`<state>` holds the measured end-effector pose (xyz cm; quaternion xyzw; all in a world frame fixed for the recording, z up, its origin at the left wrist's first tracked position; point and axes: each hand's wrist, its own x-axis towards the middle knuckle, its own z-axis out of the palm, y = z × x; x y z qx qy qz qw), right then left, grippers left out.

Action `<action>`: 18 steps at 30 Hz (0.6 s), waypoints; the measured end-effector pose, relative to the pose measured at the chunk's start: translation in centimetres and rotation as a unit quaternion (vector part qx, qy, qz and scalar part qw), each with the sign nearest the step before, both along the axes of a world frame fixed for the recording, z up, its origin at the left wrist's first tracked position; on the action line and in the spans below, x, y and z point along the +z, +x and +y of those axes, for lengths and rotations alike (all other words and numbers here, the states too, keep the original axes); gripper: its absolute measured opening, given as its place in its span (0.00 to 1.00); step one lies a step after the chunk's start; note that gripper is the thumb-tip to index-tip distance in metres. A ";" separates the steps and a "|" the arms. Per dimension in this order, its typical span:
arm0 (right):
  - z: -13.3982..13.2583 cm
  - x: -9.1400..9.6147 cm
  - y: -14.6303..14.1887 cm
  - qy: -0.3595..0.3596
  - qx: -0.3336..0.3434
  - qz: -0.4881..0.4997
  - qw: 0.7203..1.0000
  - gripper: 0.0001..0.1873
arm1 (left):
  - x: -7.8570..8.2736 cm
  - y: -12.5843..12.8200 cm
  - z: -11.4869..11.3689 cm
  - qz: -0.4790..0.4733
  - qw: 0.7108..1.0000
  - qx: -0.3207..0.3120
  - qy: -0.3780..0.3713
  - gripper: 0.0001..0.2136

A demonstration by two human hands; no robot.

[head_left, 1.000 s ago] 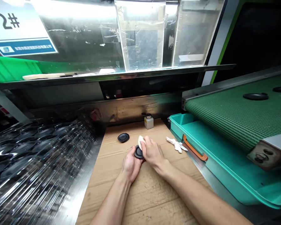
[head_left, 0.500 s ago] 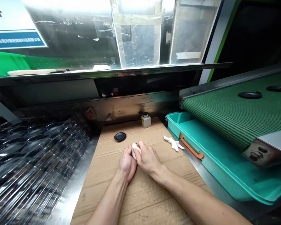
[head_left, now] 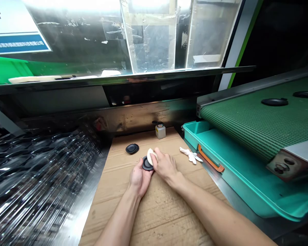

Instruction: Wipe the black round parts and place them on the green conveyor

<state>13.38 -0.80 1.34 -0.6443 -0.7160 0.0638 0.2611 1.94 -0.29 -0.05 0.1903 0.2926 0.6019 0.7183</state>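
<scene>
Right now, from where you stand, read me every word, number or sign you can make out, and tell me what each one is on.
"#" on the white sign at top left, cut off by the picture's edge.
Chinese characters on the sign's blue band, too small and blurred to read.
Label on the small bottle, too small to read.

We see only bare skin on this person's arms, with the frame's lower edge cutting both off before any sleeve could show. The left hand (head_left: 140,180) and the right hand (head_left: 165,166) look slim, with long fingers (head_left: 161,158) and fairly smooth backs. The left forearm (head_left: 119,218) and the right forearm (head_left: 215,213) are lean and taper evenly to a narrow left wrist (head_left: 133,192) and right wrist (head_left: 178,179) (the right forearm shows over the greater length). The nails seem too small for us to make out.
</scene>
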 end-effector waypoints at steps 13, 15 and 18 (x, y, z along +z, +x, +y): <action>-0.5 0.2 0.2 -0.040 -0.007 -0.044 0.998 0.19 | -0.3 -0.1 0.1 0.017 1.000 0.022 -0.011 0.13; -0.8 0.2 0.0 -0.049 -0.023 -0.045 0.998 0.19 | -0.5 0.0 0.1 0.019 0.999 0.041 -0.001 0.11; -0.9 0.1 -0.2 -0.028 0.003 -0.033 0.999 0.17 | -0.7 0.3 0.0 0.028 0.998 0.057 0.014 0.09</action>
